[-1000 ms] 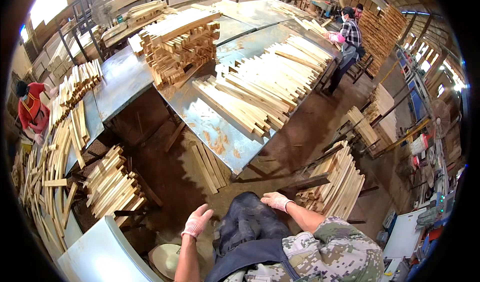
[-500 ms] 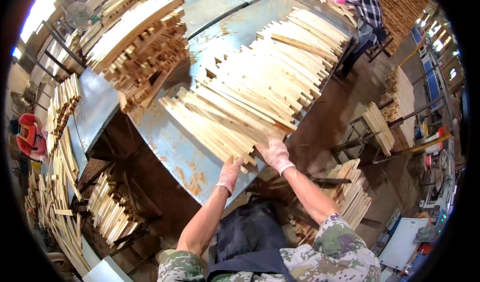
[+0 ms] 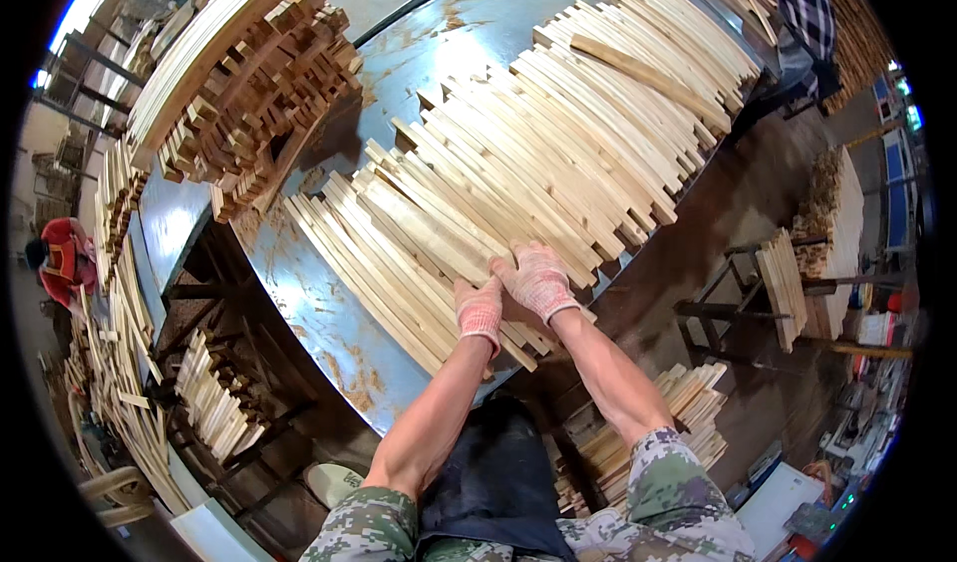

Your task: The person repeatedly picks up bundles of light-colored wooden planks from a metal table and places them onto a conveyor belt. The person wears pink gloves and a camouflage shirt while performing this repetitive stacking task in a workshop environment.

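Reaching up from the lower edge of the frame, the left hand (image 3: 478,309) and the right hand (image 3: 535,279) rested on the lower-right ends of wooden strips (image 3: 538,153). These lay side by side in a row across the centre of the frame, on a metal table (image 3: 299,303). From both hands the strips beneath stretched away toward the upper left; each long axis slanted that way, with the other end pointing lower right. The right hand sat slightly higher, the left just beside it at its lower left; both touched, so neither was clearly nearer. The fingers looked narrowly spaced, but whether they gripped anything I could not tell. Toward the upper right, one darker strip (image 3: 648,82) lay askew on top.
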Demonstrator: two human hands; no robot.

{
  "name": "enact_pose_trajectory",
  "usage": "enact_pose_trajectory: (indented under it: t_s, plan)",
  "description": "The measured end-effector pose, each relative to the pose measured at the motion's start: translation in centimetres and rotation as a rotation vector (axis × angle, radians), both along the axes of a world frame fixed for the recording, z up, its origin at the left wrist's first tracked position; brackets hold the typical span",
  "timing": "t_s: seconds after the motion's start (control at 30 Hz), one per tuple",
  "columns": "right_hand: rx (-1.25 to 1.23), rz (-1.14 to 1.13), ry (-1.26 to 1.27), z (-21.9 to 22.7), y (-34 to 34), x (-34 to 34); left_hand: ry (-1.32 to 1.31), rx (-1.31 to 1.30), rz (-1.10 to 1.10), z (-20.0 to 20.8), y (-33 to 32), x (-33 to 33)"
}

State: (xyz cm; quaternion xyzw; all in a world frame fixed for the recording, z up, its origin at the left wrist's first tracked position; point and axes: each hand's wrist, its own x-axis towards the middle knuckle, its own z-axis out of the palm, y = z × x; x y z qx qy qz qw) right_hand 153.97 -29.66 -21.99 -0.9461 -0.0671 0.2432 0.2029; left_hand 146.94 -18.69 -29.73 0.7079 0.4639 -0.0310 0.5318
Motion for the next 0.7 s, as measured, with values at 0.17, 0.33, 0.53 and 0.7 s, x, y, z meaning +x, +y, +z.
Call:
enact_pose_trajectory:
  t_s: [0.17,0.33,0.53,0.7]
  plan:
    - [-0.024,0.063,0.129,4.6,0.8,-0.2,-0.037,-0.602,0.256,4.7,2.7,-1.1]
    - [0.111,0.003,0.225,-0.1,0.4,-1.5,0.064,-0.518,0.019,6.8,5.8,-2.3]
    - [0.008,0.101,0.153,0.5,1.7,-3.3,0.163,0.109,-0.046,9.3,9.3,-6.0]
    - [0.024,0.116,0.183,-0.1,3.1,-4.6,0.204,0.378,-0.235,7.3,9.0,-7.2]
